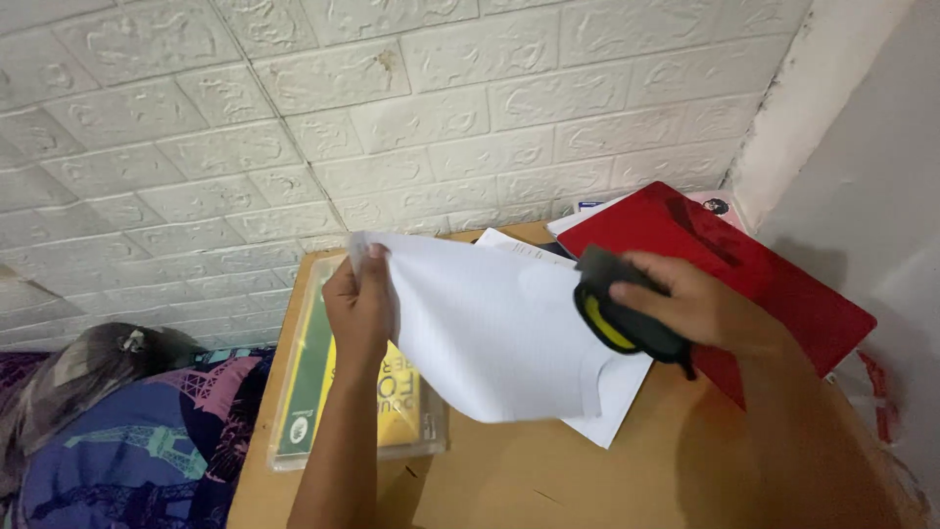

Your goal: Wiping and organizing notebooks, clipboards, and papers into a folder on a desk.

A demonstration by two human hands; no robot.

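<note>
Wooden table, paper sheet tilted diagonally

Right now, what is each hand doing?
Left hand: closed, pinching the white paper sheet by its corner.
Right hand: closed around a black and yellow tool.

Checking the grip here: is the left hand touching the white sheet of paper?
Touching. The head view shows the left hand pinching the white sheet at its upper corner, lifted off the table.
</note>
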